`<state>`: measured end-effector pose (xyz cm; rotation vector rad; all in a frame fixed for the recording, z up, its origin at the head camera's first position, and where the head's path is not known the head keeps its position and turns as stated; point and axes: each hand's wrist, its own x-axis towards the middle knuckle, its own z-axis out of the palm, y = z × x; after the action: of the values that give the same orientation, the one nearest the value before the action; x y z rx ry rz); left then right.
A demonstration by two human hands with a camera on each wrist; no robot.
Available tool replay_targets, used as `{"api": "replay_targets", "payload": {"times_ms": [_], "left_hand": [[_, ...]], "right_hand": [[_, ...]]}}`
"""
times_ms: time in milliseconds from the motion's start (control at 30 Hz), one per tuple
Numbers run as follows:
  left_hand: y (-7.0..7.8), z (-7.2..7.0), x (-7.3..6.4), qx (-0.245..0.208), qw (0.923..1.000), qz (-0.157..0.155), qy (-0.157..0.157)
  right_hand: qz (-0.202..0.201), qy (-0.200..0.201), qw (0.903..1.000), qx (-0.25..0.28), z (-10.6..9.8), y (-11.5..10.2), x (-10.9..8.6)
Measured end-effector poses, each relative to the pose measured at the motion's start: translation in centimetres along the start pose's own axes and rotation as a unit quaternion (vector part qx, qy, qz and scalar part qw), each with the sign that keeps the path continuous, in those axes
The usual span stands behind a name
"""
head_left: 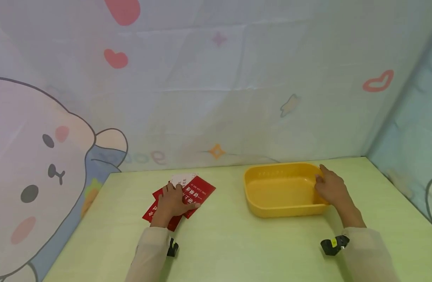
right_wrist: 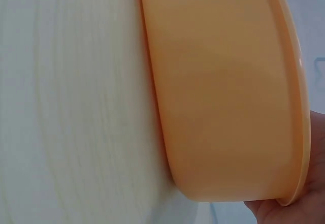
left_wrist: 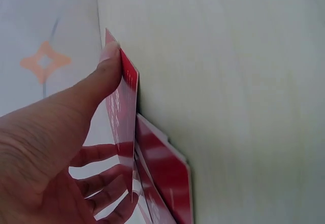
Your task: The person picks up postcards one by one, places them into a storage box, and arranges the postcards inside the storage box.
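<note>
Several red cards (head_left: 203,188) with white lettering lie overlapped and fanned out on the left part of the table, with a white printed card (head_left: 178,179) among them at the back. Over them my left hand (head_left: 171,203) rests with its fingers spread. In the left wrist view, its thumb and fingertips touch the upper face of the top red card (left_wrist: 126,94). To the right stands a yellow plastic basin (head_left: 282,212), upright on the table. My right hand (head_left: 333,190) grips its right-hand rim, thumb over the inside and fingers outside; the right wrist view shows the hand only partly.
The pale table (head_left: 223,250) stretches between and in front of the cards and basin. Behind it hangs a printed cloth (head_left: 201,98) with hearts and a cartoon animal. Another cloth (head_left: 420,137) borders the right side. Each wrist carries a small black camera (head_left: 335,245).
</note>
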<state>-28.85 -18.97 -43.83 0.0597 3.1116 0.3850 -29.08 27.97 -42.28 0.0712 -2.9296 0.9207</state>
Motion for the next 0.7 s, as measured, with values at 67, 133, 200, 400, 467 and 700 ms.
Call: {"api": "replay_targets", "payload": {"times_ms": [67,133,200,400,467,700], "left_hand": [[0.0,0.0,0.0,-0.004,1.0000,0.004,0.005],[-0.1,0.0,0.0,-0.011,0.9999,0.005,0.008],[-0.2,-0.1,-0.1,-0.019,0.9998,0.004,0.010],[-0.5,0.1,0.2,-0.031,0.9993,-0.003,0.018],[-0.5,0.1,0.1,-0.032,0.9992,-0.006,0.024],[-0.4,0.0,0.2,-0.082,0.9960,-0.012,0.035]], "right_hand": [[0.006,0.011,0.9999,-0.007,0.1,0.1,-0.2],[0.014,0.022,0.9996,-0.004,0.3,0.1,-0.3],[0.019,0.029,0.9994,-0.001,0.5,0.2,-0.4],[0.022,0.041,0.9989,0.000,1.0,0.0,-0.7],[0.019,0.042,0.9989,0.003,1.1,-0.1,-0.8],[0.014,0.032,0.9991,0.026,1.3,-0.2,-1.0]]}}
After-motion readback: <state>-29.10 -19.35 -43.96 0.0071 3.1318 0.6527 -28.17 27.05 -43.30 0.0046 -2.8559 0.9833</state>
